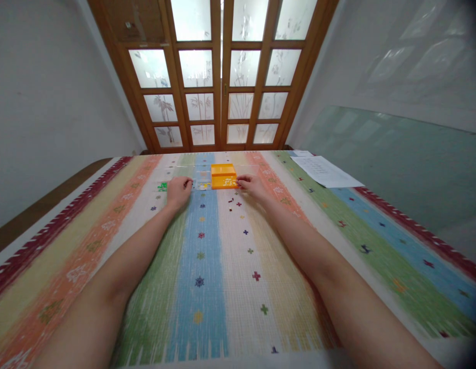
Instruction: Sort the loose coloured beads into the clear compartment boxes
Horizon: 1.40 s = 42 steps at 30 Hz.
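Observation:
Both my arms reach far out over a striped, many-coloured tablecloth [207,256]. A clear plastic tray [201,185] with small coloured pieces lies near the far edge, and an orange box [223,176] sits in its middle. My left hand [178,190] rests curled at the tray's left part, fingertips on its rim near a small green piece [162,187]. My right hand [252,185] touches the orange box's right side with fingers pinched together. What either hand holds is too small to make out.
A white printed sheet [324,170] lies at the far right of the table. Wooden doors with frosted glass panes [222,77] stand behind the table. Grey walls are on both sides, and a glass panel [395,164] leans at the right.

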Tool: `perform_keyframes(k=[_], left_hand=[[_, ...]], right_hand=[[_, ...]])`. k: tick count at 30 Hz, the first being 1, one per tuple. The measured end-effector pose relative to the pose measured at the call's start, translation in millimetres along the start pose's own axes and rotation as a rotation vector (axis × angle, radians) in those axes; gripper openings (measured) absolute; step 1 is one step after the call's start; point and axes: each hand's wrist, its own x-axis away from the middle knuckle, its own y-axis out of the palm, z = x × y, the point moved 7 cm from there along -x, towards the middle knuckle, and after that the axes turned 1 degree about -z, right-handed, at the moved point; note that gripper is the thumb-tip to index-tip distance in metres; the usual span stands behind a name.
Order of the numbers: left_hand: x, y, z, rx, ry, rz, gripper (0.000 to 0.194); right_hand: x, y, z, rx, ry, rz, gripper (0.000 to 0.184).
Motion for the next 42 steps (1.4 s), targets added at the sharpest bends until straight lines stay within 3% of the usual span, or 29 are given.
perform_keyframes(k=[7, 11, 19, 23, 29, 42], left_hand=[[28, 44.2, 79, 0.13, 0.36, -0.439, 0.024], [43, 50.9, 102, 0.129, 0.453, -0.46, 0.027], [64, 53.7, 128, 0.118, 0.628, -0.525, 0.043], [68, 54.1, 134, 0.111, 0.699, -0.569, 0.044], [66, 51.3, 134, 0.1, 0.717, -0.543, 0.046], [38, 40.7, 92, 0.12, 0.544, -0.321, 0.048]], right_hand=[[-4, 3, 9, -0.098, 0.078, 0.042, 0.029], [-5, 4, 6, -0.137, 0.075, 0.044, 0.023], [-2, 3, 4, -0.045, 0.041, 0.05, 0.02], [-2, 5, 8, -0.04, 0.039, 0.033, 0.018], [-1, 11, 13, -0.137, 0.017, 0.009, 0.012], [-1, 10, 15, -0.167, -0.005, -0.009, 0.009]])
